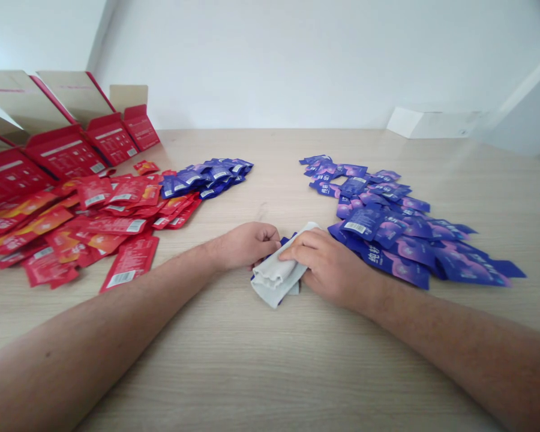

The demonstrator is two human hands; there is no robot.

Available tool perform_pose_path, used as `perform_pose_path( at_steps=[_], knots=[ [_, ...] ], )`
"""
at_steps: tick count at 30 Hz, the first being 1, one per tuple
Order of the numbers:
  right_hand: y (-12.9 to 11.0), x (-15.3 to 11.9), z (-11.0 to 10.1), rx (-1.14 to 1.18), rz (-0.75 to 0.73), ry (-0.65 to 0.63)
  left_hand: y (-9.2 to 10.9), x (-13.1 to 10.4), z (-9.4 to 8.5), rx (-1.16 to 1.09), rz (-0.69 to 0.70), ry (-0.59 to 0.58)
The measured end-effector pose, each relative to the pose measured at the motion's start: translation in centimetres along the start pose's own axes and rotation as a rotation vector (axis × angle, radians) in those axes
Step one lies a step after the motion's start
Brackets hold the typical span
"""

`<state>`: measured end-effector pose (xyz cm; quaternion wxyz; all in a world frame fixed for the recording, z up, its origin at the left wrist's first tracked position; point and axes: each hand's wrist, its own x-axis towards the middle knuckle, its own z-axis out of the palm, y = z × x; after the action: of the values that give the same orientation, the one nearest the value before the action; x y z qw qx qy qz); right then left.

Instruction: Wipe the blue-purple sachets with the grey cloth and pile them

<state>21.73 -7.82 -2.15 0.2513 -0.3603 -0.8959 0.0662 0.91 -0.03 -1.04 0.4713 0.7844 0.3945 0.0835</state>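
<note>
Folded white cloth (274, 275), slanted, over blue packet (284, 240)

White box (434, 123) on pale wood table (252, 372), near white wall (270, 66).

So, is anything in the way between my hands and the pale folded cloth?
Nothing visible blocks your right hand: it's holding the cloth. By your left hand, a dark blue packet shows at the cloth's edge. I can't tell whether it separates those fingers from the cloth.
</note>
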Motion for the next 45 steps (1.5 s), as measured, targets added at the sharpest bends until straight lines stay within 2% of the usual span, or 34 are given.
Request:
perform_pose_path(
  at_steps=[5, 11, 16, 22, 27, 33, 38, 45],
  knots=[
    [-0.49, 0.07, -0.12, 0.035, -0.104, -0.054, -0.04, -0.03, -0.03, 0.005, 0.007, -0.018],
    [-0.01, 0.08, 0.06, -0.02, 0.013, -0.001, 0.01, -0.02, 0.0, 0.028, 0.007, 0.005],
    [-0.53, 0.06, -0.04, 0.022, -0.099, -0.043, 0.07, -0.03, 0.04, 0.019, -0.007, -0.014],
    [-0.05, -0.01, -0.01, -0.015, 0.009, -0.009, 0.27, -0.06, -0.03, 0.042, -0.008, 0.012],
    [-0.62, 0.11, -0.19, 0.036, -0.111, -0.049, 0.32, -0.09, -0.02, 0.026, -0.007, -0.012],
    [0.0, 0.05, -0.02, -0.004, -0.005, 0.01, 0.23, -0.07, 0.0, 0.009, -0.003, 0.008],
    [-0.5, 0.02, -0.11, 0.029, -0.109, -0.028, 0.16, -0.07, 0.05, 0.01, -0.004, -0.012],
    [-0.21, 0.02, -0.04, -0.006, -0.019, -0.008, 0.26, -0.11, -0.01, 0.015, -0.005, -0.004]
  ],
)
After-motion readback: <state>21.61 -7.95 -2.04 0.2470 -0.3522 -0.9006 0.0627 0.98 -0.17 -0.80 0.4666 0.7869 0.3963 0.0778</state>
